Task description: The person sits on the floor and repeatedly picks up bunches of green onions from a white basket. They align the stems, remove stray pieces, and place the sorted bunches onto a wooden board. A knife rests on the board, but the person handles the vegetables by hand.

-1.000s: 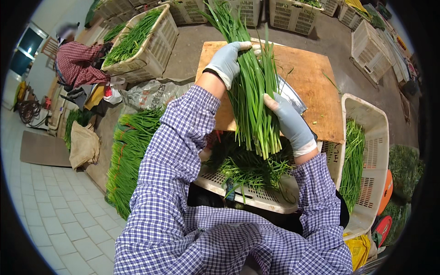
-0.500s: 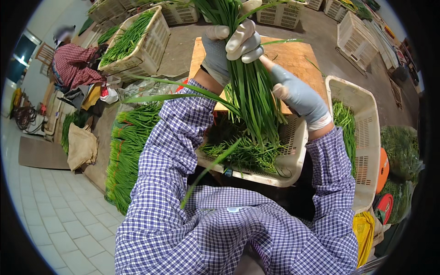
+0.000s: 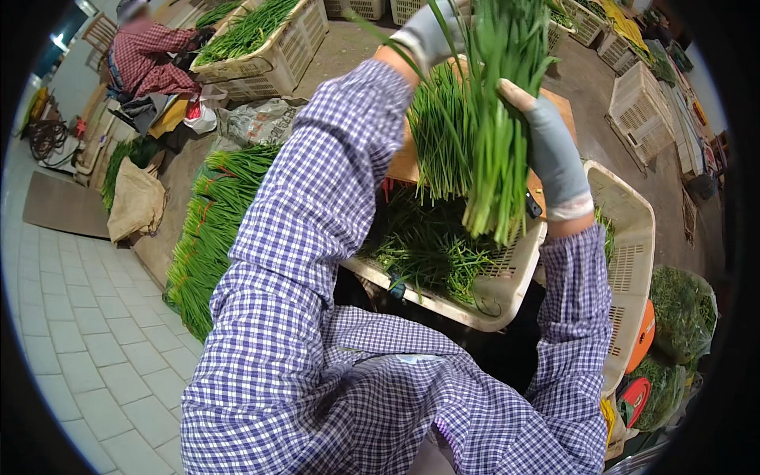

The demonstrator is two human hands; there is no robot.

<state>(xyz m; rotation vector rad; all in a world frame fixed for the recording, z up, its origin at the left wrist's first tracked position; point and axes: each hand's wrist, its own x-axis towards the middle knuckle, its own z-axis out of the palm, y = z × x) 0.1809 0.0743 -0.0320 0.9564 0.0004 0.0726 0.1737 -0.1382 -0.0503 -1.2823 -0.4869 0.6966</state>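
My right hand (image 3: pixel 554 150), in a grey-and-white glove with bare thumb tip, is closed round a thick bunch of long green leaves, like garlic chives (image 3: pixel 499 166). The pale cut ends hang down over a white crate (image 3: pixel 507 305) holding loose green trimmings. My left hand (image 3: pixel 434 36), gloved alike, is beside the bunch's upper part at the picture's top edge. Leaves and the edge hide its fingers. A second bunch of leaves (image 3: pixel 439 138) lies on the wooden board (image 3: pixel 404 162), its ends over the near edge. A small black object (image 3: pixel 533 206) is at the board's right.
Tied bundles of leaves (image 3: pixel 210 229) are stacked at left. Another white crate (image 3: pixel 633 229) stands at right, near bags of greens (image 3: pixel 681 317). Far left, a person in red checks (image 3: pixel 150 59) sits by a filled crate (image 3: pixel 277 59). An upturned crate (image 3: pixel 641 103) stands far right.
The bunch in my right hand has swung to the right, its ends more level. My left hand has moved up and away. The second bunch on the board now shows.
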